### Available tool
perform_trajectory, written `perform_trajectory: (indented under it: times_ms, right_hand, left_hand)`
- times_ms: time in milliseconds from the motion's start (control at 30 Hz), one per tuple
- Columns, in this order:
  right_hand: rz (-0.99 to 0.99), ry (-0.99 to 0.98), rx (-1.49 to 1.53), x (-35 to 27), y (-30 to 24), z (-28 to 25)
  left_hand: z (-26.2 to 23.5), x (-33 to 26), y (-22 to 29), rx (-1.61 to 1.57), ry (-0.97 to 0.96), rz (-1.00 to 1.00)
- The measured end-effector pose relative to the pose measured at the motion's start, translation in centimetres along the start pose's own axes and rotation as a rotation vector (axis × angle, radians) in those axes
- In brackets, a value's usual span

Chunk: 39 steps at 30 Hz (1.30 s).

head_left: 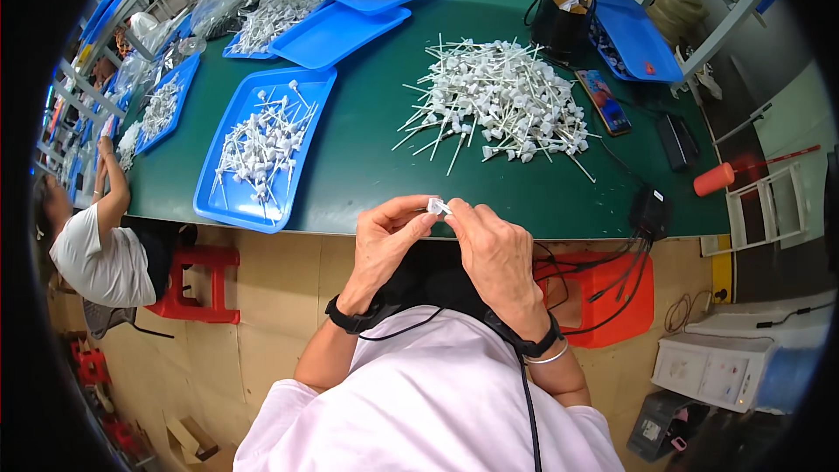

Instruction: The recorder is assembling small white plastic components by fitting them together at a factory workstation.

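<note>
Just over the near table edge, my left hand (pixel 391 240) and my right hand (pixel 496 249) meet with closed fingertips. Between them is a small white plastic piece (pixel 438 206), pinched from both sides; the fingers cover part of it. A large heap of white plastic pieces with thin stems (pixel 507 105) lies on the green table (pixel 367 140), beyond my hands and to the right. To the left of my hands, a blue tray (pixel 210 197) holds a smaller pile of stemmed white pieces (pixel 262 144).
More blue trays (pixel 328 35) overlap at the back left. A black container (pixel 562 17), a phone (pixel 603 100) and a black box (pixel 677 142) stand at the right. Cables hang by a red stool (pixel 629 297). At the far left another person (pixel 109 249) sits working.
</note>
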State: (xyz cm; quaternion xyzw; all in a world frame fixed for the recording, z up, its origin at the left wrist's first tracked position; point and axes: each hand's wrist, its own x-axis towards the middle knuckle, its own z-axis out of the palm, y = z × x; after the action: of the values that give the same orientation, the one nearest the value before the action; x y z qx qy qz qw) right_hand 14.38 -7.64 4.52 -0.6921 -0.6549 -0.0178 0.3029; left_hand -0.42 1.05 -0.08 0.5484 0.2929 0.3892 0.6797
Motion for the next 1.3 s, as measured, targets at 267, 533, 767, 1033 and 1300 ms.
perform_trajectory:
  times_ms: [267, 533, 767, 1033, 1300]
  right_hand:
    - [-0.006, 0.068, -0.006, 0.1, -1.0, 0.3]
    - [0.009, 0.075, -0.007, 0.0, -1.4, 0.4]
    - [0.05, 0.048, -0.016, 0.0, -1.3, 0.5]
    - [0.061, -0.002, 0.134, 0.2, -1.3, 0.2]
    - [0.032, -0.001, 0.136, 0.3, -1.3, 0.3]
  left_hand:
    - [0.4, -0.5, 0.2, -0.035, 0.059, 0.004]
    - [0.9, -0.9, 0.0, -0.069, 0.091, 0.028]
    - [1.2, -1.2, -0.5, -0.1, 0.134, 0.061]
    - [0.9, -1.0, -0.7, -0.176, 0.095, 0.055]
    - [1.1, -1.1, -0.9, -0.153, 0.099, 0.076]
